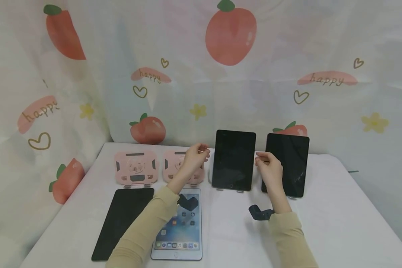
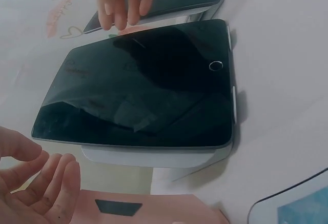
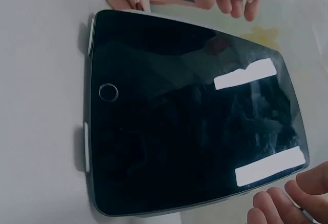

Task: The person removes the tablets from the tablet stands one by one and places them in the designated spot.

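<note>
A black-screened tablet leans upright on a light-coloured stand, its home button at the lower end. My left hand is beside its left edge, fingers loosely bent and nothing held. On the other side my right hand hovers by the right edge, its fingers relaxed and bent, also without anything in them. In the right wrist view the right fingertips are close to the tablet's upper corner. A second dark tablet on a stand is partly hidden behind the right hand and wrist.
Two pink stands with grey inserts stand at the back left. In front of them lie a dark tablet and a white-framed tablet with a lit home screen, both partly under the left sleeve. A printed curtain hangs behind the white table.
</note>
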`<state>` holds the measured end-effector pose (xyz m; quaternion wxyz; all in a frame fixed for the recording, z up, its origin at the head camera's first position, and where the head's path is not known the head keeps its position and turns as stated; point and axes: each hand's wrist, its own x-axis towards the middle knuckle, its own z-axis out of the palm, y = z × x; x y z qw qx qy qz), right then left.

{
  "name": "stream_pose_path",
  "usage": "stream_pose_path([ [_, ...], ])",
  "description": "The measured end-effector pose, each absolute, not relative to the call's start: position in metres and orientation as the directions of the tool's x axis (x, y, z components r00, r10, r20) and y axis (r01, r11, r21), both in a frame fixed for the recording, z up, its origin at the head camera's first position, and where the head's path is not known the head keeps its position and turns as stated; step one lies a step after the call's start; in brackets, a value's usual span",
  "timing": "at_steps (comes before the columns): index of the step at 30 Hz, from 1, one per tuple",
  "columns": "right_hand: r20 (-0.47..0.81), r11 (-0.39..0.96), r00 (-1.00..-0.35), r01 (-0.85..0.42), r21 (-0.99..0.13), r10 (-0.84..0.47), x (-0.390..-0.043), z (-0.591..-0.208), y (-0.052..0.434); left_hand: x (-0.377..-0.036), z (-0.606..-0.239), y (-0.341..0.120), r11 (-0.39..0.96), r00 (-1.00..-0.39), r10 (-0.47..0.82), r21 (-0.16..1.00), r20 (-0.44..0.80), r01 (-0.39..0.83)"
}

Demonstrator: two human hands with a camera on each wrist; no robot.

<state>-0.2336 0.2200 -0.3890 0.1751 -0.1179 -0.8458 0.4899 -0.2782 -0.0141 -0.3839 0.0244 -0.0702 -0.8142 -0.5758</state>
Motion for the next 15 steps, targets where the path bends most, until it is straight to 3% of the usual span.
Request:
stream_pose_path([
  [6, 0.291, 0.656, -0.91, -0.027, -0.754, 0.297, -0.243, -0.386, 0.222, -0.285, -0.378, -0.007, 0.365, -0.983, 0.097, 0.913, 0.155, 0.18],
  [15, 0.337, 0.687, -0.908, -0.08, -0.722, 0.249, -0.258, -0.383, 0.223, -0.298, -0.374, 0.003, 0.46, -0.977, 0.085, 0.862, 0.196, 0.213],
])
